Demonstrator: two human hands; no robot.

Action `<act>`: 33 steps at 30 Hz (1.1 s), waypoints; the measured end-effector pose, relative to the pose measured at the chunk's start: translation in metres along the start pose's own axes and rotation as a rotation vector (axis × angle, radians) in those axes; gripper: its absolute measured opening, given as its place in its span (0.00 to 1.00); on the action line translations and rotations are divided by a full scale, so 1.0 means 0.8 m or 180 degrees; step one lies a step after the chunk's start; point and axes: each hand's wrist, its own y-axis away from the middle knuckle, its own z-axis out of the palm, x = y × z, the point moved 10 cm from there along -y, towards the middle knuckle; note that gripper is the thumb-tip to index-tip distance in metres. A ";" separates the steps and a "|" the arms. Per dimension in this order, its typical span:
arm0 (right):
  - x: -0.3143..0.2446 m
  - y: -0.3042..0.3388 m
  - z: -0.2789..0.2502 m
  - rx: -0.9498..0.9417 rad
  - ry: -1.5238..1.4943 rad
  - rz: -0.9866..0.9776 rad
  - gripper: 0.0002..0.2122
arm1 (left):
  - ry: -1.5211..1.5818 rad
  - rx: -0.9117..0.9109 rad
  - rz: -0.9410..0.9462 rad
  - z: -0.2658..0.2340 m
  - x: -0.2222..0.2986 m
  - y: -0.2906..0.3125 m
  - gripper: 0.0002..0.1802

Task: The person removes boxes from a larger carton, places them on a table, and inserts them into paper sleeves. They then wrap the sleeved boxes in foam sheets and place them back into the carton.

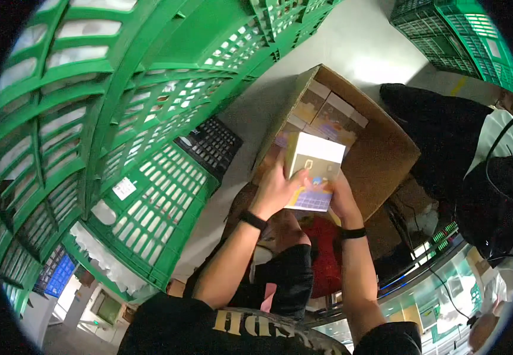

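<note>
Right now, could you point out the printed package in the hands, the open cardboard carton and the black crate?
Printed package [319, 167]: head view, on its front face.
Open cardboard carton [382, 163]: head view, on its bare inner wall.
Black crate [211, 145]: head view, on its gridded surface.

Glare whitens the floor [381, 59] beyond the cardboard box [386, 160], while shadow dims its inside; over it, the pack [323, 163] I hold shines pale; left of it, green crates [221, 35] bow with fisheye distortion.
</note>
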 end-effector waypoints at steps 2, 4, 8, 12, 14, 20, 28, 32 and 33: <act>-0.013 -0.017 0.005 -0.0122 0.0443 -0.0252 0.27 | -0.1406 0.0969 0.0878 -0.028 0.030 -0.005 0.36; 0.021 -0.047 -0.025 0.0018 0.0186 0.0562 0.29 | -0.2057 0.1348 0.1328 -0.024 0.049 0.004 0.36; 0.068 -0.134 -0.052 0.0271 -0.0062 0.0820 0.34 | -0.3389 0.2222 0.1565 -0.060 0.075 0.026 0.32; 0.134 -0.217 -0.045 0.0558 -0.0229 0.0603 0.44 | -0.2254 0.1179 0.0157 -0.088 -0.061 -0.022 0.23; 0.154 -0.247 -0.041 0.0441 -0.0059 0.0370 0.46 | -0.2078 0.0912 -0.0169 -0.083 -0.080 -0.036 0.21; 0.171 -0.283 -0.050 0.0528 0.0468 -0.0472 0.47 | -0.2224 0.1141 0.0130 -0.078 -0.072 -0.034 0.17; 0.180 -0.260 -0.026 -0.0069 0.0663 0.0186 0.46 | -0.2290 0.1292 0.0220 -0.091 -0.084 -0.024 0.18; 0.195 -0.276 -0.077 0.0186 0.2059 0.0113 0.50 | -0.2347 0.1249 0.0106 -0.081 -0.086 -0.034 0.19; 0.199 -0.279 -0.084 0.0165 0.2095 0.0118 0.51 | -0.2391 0.1205 0.0032 -0.081 -0.088 -0.036 0.19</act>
